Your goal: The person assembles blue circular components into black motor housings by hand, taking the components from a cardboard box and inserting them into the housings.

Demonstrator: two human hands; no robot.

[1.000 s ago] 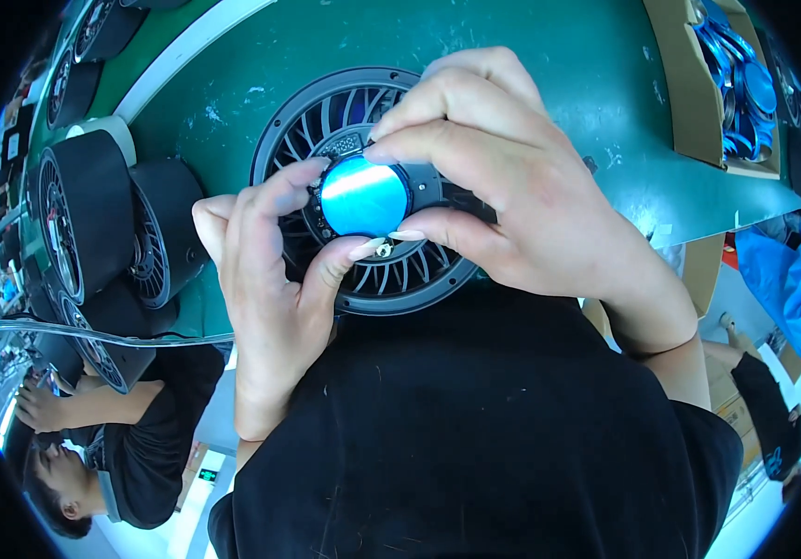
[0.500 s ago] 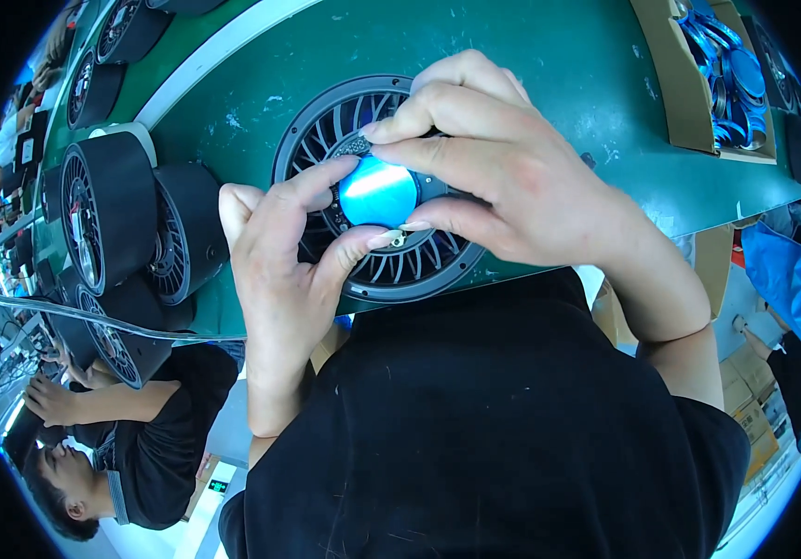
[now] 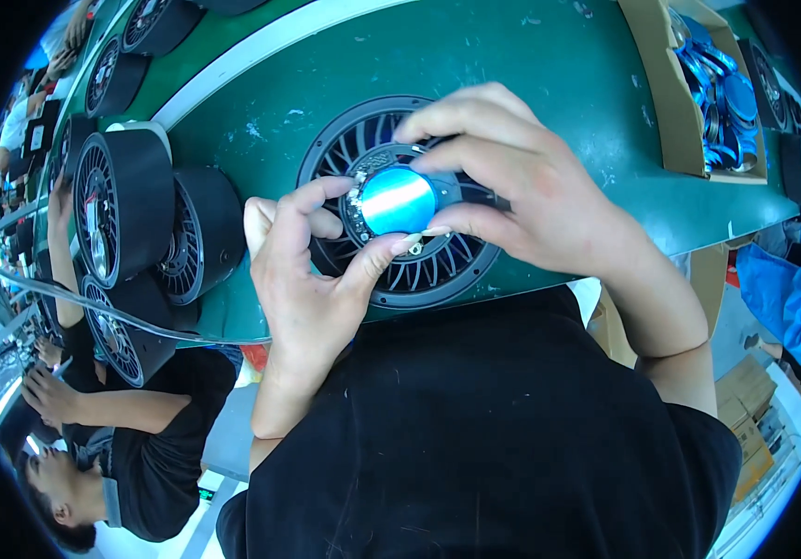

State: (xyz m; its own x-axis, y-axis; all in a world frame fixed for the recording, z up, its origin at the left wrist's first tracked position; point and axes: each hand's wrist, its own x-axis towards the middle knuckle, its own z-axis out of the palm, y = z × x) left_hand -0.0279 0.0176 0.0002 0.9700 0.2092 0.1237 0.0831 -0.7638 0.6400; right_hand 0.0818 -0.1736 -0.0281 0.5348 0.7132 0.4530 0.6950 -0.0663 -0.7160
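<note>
The blue disc (image 3: pixel 399 200) lies over the middle of the wheel (image 3: pixel 331 140), which is flat on the green table (image 3: pixel 587 102). The left hand (image 3: pixel 303 265) is half open, its thumb at the disc's lower edge, its forefinger just beside the disc. The right hand (image 3: pixel 536 186) spreads thumb and forefinger about the disc's right side; whether it grips, I cannot tell. Rightward, a box (image 3: pixel 666 93) contains similar discs (image 3: pixel 740 98); leftward stand black wheels (image 3: pixel 144 210).
</note>
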